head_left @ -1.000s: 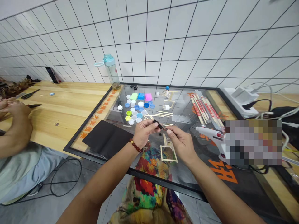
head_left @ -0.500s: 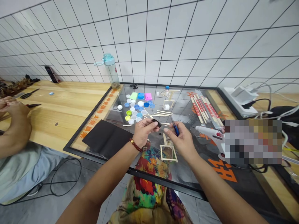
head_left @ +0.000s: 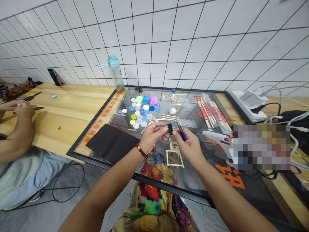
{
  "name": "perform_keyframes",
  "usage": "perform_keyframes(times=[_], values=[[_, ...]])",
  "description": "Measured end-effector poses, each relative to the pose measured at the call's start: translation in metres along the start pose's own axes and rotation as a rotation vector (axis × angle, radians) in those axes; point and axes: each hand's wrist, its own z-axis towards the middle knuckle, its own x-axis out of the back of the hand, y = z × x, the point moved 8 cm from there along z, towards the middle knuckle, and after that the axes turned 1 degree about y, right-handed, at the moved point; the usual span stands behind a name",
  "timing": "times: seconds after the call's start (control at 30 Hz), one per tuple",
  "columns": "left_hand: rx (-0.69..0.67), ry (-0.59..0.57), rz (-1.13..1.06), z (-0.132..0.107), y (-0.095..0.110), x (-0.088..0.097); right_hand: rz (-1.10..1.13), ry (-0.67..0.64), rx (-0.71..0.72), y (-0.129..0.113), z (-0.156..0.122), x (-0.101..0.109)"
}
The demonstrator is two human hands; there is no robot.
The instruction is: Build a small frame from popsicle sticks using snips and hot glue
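Observation:
My left hand [head_left: 153,135] pinches a small black paper piece [head_left: 170,128] and holds it upright above the glass table [head_left: 193,180]. My right hand [head_left: 189,145] is closed round small blue-handled scissors [head_left: 181,131], whose tips sit right beside the black piece. Just below both hands lies a square frame of wooden sticks [head_left: 174,158]. A large black sheet [head_left: 109,143] lies on the glass to the left of my left wrist.
Several coloured bottle caps [head_left: 140,114], clay blocks [head_left: 146,100], loose sticks and wrapped chopsticks [head_left: 211,111] lie further back. A glue gun [head_left: 218,139] rests at the right, a water bottle [head_left: 116,72] at the wall. Another person's hands [head_left: 20,108] work at the wooden table on the left.
My hands drew apart, then came together again. The black piece has turned upright in my left fingers, and the scissors now show in my right hand beside it.

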Motion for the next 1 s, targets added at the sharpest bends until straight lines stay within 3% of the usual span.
perform_keyframes(times=[0.07, 0.2, 0.27, 0.37, 0.47, 0.6, 0.7, 1.0], values=[[0.098, -0.057, -0.014, 0.0, -0.006, -0.002, -0.138, 0.019, 0.118, -0.007, -0.002, 0.003], [0.337, -0.116, -0.047, -0.002, -0.022, -0.001, -0.517, -0.011, 0.513, -0.029, -0.015, -0.004], [0.363, -0.102, -0.059, -0.002, -0.023, 0.002, -0.675, -0.051, 0.632, -0.034, -0.02, -0.01], [0.323, -0.09, -0.032, -0.002, -0.019, 0.003, -0.781, -0.083, 0.681, -0.036, -0.023, -0.015], [0.275, -0.071, -0.031, -0.002, -0.015, 0.003, -0.691, -0.044, 0.627, -0.038, -0.021, -0.008], [0.159, 0.035, -0.138, 0.004, -0.008, 0.012, -0.371, 0.043, 0.344, -0.026, -0.011, 0.011], [0.103, 0.103, -0.182, 0.007, -0.005, 0.018, -0.235, 0.011, 0.225, -0.018, -0.008, 0.013], [-0.003, 0.188, -0.221, 0.006, 0.007, 0.023, -0.323, -0.16, 0.153, -0.011, -0.01, -0.008]])
